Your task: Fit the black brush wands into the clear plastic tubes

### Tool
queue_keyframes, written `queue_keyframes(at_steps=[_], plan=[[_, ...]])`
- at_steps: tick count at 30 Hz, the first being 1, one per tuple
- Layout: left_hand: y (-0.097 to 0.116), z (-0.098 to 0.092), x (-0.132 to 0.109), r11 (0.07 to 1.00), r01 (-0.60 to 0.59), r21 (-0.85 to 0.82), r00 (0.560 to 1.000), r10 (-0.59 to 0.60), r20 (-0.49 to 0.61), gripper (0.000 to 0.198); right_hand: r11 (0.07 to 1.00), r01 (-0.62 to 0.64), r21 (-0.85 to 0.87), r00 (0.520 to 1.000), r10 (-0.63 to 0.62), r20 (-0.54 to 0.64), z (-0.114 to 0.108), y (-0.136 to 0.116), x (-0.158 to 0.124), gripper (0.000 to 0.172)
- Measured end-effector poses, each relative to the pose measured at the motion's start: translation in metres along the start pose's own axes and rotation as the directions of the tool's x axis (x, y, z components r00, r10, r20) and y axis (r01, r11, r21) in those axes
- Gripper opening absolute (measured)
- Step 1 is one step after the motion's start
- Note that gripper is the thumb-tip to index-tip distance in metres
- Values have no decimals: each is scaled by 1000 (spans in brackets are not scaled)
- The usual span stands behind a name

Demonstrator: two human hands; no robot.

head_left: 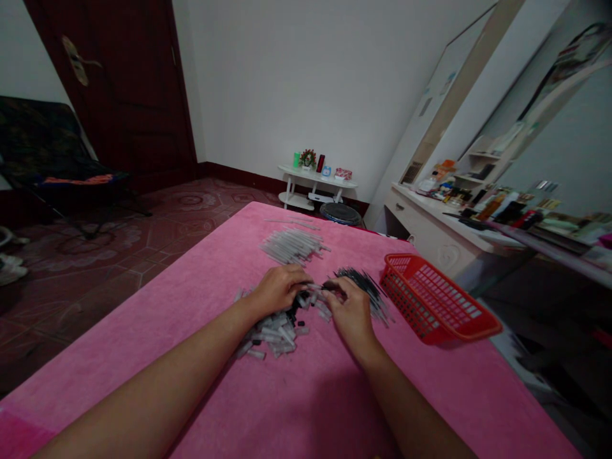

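Note:
Both my hands meet at the middle of a table covered in pink cloth [306, 395]. My left hand [277, 288] is curled, fingers closed over small parts on a heap of short grey pen caps [275, 335]. My right hand [349, 309] pinches a thin dark piece at its fingertips, next to a pile of black pen refills [368, 287]. Behind the hands lies a stack of clear pen barrels [292, 245]. What exactly each hand grips is too small to make out.
A red plastic basket [437, 299] stands to the right of my hands, near the table edge. Beyond it is a cluttered dresser [444, 223] with a mirror. A small white side table [315, 185], a dark door and a folding chair [52, 172] stand further off.

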State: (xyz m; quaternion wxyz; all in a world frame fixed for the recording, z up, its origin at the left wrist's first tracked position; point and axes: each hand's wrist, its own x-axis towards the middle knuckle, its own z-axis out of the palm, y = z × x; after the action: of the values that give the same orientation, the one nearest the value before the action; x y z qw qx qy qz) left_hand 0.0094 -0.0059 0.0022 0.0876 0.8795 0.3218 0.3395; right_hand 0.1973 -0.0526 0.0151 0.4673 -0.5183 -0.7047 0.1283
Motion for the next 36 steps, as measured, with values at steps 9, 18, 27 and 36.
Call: queue_keyframes(at_steps=[9,18,27,36], plan=[[3,2,-1,1000,-17,22,999,18,-33,22,994,-91,62,996,90,28,2,0,-2,8],[6,2,-1,999,-9,41,1000,10,-18,24,991,-136,16,981,132,141,2,7,-3,30],[2,2,0,999,-24,21,1000,24,-14,23,994,-96,-60,976,106,188,0,7,-4,37],[3,2,-1,999,-32,-24,999,32,-5,24,983,-56,-174,980,88,180,-4,6,-1,39]])
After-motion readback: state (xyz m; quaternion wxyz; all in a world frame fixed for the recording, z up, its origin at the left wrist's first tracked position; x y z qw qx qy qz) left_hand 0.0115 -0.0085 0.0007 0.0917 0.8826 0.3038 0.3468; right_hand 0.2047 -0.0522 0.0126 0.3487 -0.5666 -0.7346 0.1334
